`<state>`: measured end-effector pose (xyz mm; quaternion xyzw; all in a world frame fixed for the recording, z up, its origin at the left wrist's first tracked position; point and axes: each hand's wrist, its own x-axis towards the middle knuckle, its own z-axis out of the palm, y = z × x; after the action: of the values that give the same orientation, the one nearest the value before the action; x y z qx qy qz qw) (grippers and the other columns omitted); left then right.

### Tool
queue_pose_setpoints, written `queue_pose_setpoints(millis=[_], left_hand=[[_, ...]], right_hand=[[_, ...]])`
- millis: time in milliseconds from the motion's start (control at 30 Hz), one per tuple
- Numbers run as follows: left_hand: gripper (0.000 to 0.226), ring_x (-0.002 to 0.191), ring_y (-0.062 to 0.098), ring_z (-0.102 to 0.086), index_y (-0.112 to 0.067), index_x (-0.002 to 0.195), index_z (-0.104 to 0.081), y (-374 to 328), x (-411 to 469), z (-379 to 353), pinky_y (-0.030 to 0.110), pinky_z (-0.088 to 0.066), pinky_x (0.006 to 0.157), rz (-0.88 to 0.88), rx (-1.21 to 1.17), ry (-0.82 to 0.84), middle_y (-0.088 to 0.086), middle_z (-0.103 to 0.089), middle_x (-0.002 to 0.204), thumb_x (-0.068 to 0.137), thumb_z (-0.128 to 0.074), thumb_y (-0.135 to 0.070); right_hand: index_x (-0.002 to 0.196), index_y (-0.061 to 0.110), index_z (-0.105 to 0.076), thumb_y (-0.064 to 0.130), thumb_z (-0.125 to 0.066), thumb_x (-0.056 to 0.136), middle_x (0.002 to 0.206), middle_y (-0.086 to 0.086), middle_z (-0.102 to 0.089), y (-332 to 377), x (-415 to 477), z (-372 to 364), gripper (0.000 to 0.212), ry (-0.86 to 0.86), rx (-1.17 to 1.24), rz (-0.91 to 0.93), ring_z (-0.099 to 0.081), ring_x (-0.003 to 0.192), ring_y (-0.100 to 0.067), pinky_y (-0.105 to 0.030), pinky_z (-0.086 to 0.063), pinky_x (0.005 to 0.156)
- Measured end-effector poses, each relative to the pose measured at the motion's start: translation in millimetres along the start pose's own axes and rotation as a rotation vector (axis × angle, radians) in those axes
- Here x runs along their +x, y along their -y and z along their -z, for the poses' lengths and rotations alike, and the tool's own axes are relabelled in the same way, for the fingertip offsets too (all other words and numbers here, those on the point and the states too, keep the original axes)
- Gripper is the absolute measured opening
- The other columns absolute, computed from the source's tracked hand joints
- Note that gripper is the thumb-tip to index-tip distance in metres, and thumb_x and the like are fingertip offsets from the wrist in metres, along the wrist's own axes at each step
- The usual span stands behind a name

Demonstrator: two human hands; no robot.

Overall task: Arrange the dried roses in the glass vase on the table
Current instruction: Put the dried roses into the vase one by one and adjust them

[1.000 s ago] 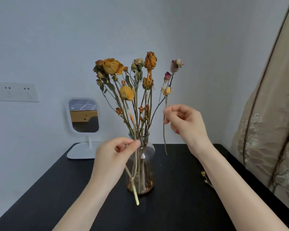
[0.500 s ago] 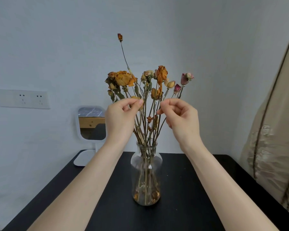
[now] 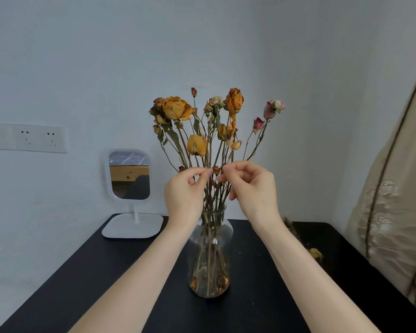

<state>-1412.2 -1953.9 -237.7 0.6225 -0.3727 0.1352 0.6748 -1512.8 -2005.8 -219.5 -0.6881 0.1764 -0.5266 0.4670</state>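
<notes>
Tall bud stem (image 3: 194,92) now sits lower in glass vase (image 3: 210,255); my left hand (image 3: 185,191) pinches it, right hand (image 3: 250,186) pinches stem among dried roses (image 3: 234,99); spacing left.

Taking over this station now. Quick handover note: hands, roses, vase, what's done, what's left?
Left hand pinches stems above the vase neck; right hand pinches stems beside it.
Roses stand upright in the vase, in the middle of the table.
Done: the bunch is in the vase.
Left: likely spread the heads evenly. Loose dried bits lie on the table right of the vase, probably to add or clear.
</notes>
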Motion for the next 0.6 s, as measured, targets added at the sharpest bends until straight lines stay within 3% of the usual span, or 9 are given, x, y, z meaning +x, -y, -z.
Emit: queue_pose_setpoints(millis=[133, 200, 300, 367, 600], left_hand=[[0.015, 0.043, 0.007, -0.041, -0.020, 0.092, -0.075, 2.0, -2.3, -3.1, 0.012, -0.036, 0.049, -0.036, 0.060, 0.009, -0.010, -0.040, 0.040, 0.085, -0.065, -0.029], [0.013, 0.044, 0.004, -0.044, -0.021, 0.090, -0.074, 1.1, 1.5, -3.6, 0.008, -0.035, 0.046, -0.045, 0.059, -0.002, -0.013, -0.046, 0.039, 0.084, -0.065, -0.029], [0.015, 0.046, 0.006, -0.044, -0.019, 0.092, -0.074, 2.9, 5.9, -5.3, 0.009, -0.032, 0.048, -0.045, 0.113, 0.037, -0.015, -0.043, 0.042, 0.085, -0.064, -0.028], [0.017, 0.051, 0.006, -0.044, -0.019, 0.094, -0.074, 6.9, 4.8, -5.8, 0.013, -0.031, 0.050, -0.055, 0.209, 0.073, -0.016, -0.046, 0.055, 0.086, -0.063, -0.027], [0.016, 0.060, 0.010, -0.052, -0.021, 0.092, -0.074, 17.2, -4.1, -2.9, 0.018, -0.032, 0.046, -0.076, 0.433, 0.163, -0.005, -0.061, 0.067, 0.088, -0.059, -0.025]], right_hand=[[0.081, 0.016, -0.065, 0.019, -0.060, 0.089, 0.065, 0.006, -0.069, -6.3, -2.0, -6.2, 0.009, -0.031, -0.060, 0.004, -0.048, 0.035, -0.001, -0.006, -0.043, 0.046], [0.076, 0.021, -0.064, 0.020, -0.061, 0.088, 0.062, 0.008, -0.068, -7.3, -0.6, -8.8, 0.012, -0.049, -0.085, 0.021, -0.049, 0.034, 0.000, -0.005, -0.042, 0.045], [0.074, 0.026, -0.063, 0.024, -0.062, 0.087, 0.057, 0.008, -0.066, -11.5, 2.9, -12.1, 0.013, -0.058, -0.174, 0.029, -0.057, 0.045, -0.001, -0.006, -0.043, 0.049], [0.078, 0.025, -0.065, 0.025, -0.063, 0.086, 0.056, 0.007, -0.064, -17.5, 3.2, -14.2, 0.008, -0.055, -0.277, 0.026, -0.060, 0.053, -0.005, -0.009, -0.043, 0.053], [0.080, 0.024, -0.065, 0.028, -0.062, 0.086, 0.056, 0.007, -0.056, -34.5, -2.5, -18.4, 0.007, -0.058, -0.515, 0.041, -0.054, 0.050, -0.008, -0.021, -0.046, 0.050]])
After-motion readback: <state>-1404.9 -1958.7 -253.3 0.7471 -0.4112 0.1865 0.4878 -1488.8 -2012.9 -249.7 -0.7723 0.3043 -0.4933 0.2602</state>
